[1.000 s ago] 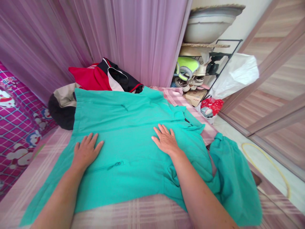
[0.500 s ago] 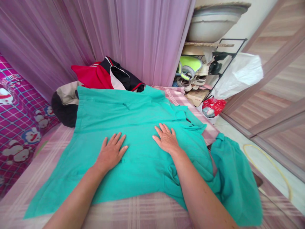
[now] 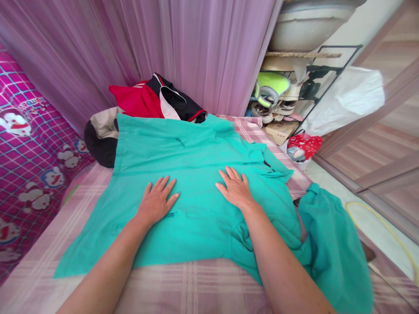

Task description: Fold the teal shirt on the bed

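Two bare forearms reach in from the near edge onto one teal jacket (image 3: 196, 174) spread flat on a bed (image 3: 183, 288) covered with a pink plaid sheet. The left hand (image 3: 156, 201) lies flat, palm down, fingers spread, gripping nothing, on the middle of the jacket just above a small zip pull. The right hand (image 3: 236, 189) lies flat the same way, fingers spread and unclenched, a little farther up and to the right, near the jacket's collar end. The two hands are apart, with bare teal cloth between them. One sleeve (image 3: 330, 248) hangs off the bed's right edge toward the floor.

Beyond the jacket sits one heap of clothes (image 3: 147, 104), red, black and beige, touching the jacket's far edge. To the left is a magenta cloth (image 3: 29, 148) printed with cartoon cats. Behind the heap hangs a lilac curtain (image 3: 163, 48). To the right stands one black wire rack (image 3: 294, 91) holding shoes, with a grey basin (image 3: 310, 26) on top, one white plastic bag (image 3: 347, 100) beside it and one small red bag (image 3: 303, 146) on the floor below
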